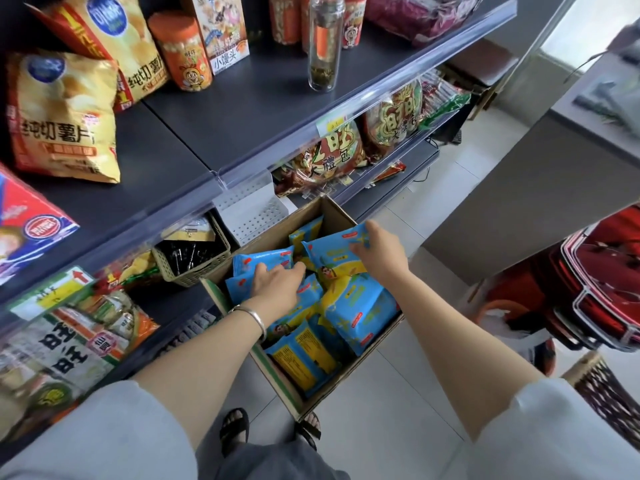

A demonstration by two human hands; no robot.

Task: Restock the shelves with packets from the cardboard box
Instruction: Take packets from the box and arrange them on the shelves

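An open cardboard box (pixel 337 211) stands on the floor against the low shelves, holding several blue and yellow snack packets (pixel 360 315). My left hand (pixel 277 284), with a silver bangle on the wrist, reaches into the box and its fingers curl over a blue packet (pixel 261 261) at the box's left side. My right hand (pixel 379 249) grips the upper edge of another blue packet (pixel 334 251), lifted a little above the pile near the box's far right.
Dark shelves (pixel 242 98) run along the left with yellow crisp bags (pixel 62 116), orange tubs (pixel 181 51) and a clear bottle (pixel 323 43). A woven basket (pixel 194 261) sits left of the box. Red crates (pixel 602 282) stand on the tiled floor at right.
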